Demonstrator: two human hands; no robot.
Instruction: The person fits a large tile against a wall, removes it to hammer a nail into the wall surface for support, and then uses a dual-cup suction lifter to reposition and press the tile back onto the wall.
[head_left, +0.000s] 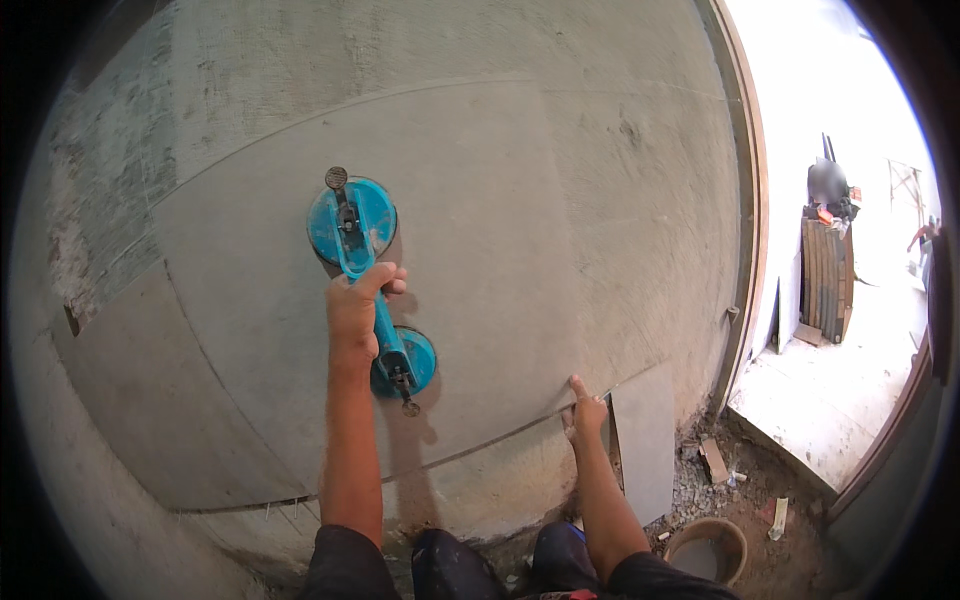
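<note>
A large grey tile stands upright against the rough wall. Clinging to its face is a blue double suction cup lifter, one round cup above and one below, each with a dark lever. My left hand is closed around the lifter's handle between the cups. Down at the tile's lower right corner, my right hand grips the bottom edge, one digit up on the face; the other fingers are partly hidden. Beside the large tile, to its left, is another grey tile on the wall.
A narrow tile piece stands low beside my right hand. On the rubble floor are a bucket with greyish contents and a broken brick-like block. Right of the wooden door frame, a bright area holds a ribbed brown stack.
</note>
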